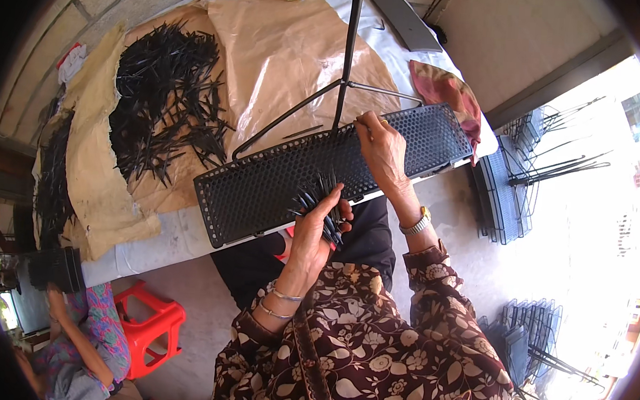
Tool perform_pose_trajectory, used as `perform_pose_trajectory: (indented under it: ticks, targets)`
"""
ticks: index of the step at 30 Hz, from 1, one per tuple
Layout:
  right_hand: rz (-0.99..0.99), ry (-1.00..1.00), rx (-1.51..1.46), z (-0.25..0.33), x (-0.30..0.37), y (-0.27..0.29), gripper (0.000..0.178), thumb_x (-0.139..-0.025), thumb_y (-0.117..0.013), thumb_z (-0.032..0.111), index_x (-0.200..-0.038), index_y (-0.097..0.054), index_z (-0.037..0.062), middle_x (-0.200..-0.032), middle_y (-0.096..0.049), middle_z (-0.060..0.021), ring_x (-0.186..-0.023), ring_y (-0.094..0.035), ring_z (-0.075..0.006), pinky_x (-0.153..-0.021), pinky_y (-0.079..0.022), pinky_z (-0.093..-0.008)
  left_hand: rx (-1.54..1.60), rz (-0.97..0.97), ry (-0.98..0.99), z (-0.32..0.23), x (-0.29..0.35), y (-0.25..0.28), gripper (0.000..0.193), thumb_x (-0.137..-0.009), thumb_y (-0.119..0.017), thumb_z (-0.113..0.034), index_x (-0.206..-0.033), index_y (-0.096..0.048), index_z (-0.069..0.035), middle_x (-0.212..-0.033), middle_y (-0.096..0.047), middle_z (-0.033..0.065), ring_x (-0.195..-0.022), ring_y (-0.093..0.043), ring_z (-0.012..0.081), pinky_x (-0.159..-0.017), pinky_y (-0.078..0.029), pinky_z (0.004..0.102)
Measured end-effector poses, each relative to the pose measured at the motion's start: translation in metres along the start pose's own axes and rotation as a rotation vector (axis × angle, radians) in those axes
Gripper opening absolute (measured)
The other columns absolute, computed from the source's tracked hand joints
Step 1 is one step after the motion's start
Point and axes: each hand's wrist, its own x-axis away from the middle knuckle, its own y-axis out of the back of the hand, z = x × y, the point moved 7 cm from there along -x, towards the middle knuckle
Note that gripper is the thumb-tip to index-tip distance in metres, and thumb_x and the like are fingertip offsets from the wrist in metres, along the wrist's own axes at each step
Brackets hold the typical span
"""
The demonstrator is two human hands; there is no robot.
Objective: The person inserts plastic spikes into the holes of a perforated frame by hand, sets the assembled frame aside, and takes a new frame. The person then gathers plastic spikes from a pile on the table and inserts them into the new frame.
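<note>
In front of me, slanting across the table's near edge, lies a long black perforated panel with rows of round holes. A black metal rod frame rises behind it. My left hand is closed around a bunch of slim black pointed pieces, held over the panel's near edge. At the panel's far edge, right of the rod, my right hand is closed with its fingertips pinched against the holes. Whatever those fingertips may hold is hidden. A big heap of the same black pieces lies to the left.
Brown sheeting covers much of the table. A reddish cloth hangs at the right corner. A red stool stands at lower left beside another person. Dark panels with rods stand on the floor at right.
</note>
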Motion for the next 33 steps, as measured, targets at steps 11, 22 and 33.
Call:
perform_pose_trajectory:
  ticks: [11,22,33]
  targets:
    - [0.395,-0.129,-0.341,0.018,0.034,0.011,0.023,-0.089,-0.063,0.017,-0.101,-0.067,-0.0018,-0.084,-0.065,-0.0124,-0.078,-0.064,-0.0173,-0.069,-0.049,-0.0306,-0.044,0.075,-0.065,0.006,-0.008,0.003,0.018,-0.087,-0.071,-0.022,-0.089,-0.067,-0.005,-0.069,-0.063,0.0033,-0.057,-0.056,0.0111,-0.048,-0.043,0.0247]
    - [0.280,-0.356,-0.467,0.014,0.030,0.033,0.013,-0.090,-0.060,0.008,-0.094,-0.060,-0.0037,-0.077,-0.066,-0.0080,-0.062,-0.062,-0.0121,-0.057,-0.048,-0.0265,0.028,-0.010,-0.007,0.010,-0.010,0.014,0.028,-0.092,-0.064,-0.029,-0.108,-0.063,-0.006,-0.089,-0.070,0.0112,-0.079,-0.069,0.0185,-0.066,-0.057,0.0334]
    - [-0.143,-0.039,-0.075,0.003,0.002,0.025,0.007,-0.089,-0.061,0.008,-0.095,-0.061,0.0044,-0.076,-0.063,-0.0141,-0.061,-0.063,-0.0243,-0.058,-0.049,-0.0336,0.055,0.048,0.052,0.014,-0.007,0.008,0.032,-0.096,-0.059,-0.028,-0.121,-0.061,-0.008,-0.080,-0.062,0.0030,-0.070,-0.057,0.0132,-0.063,-0.051,0.0294]
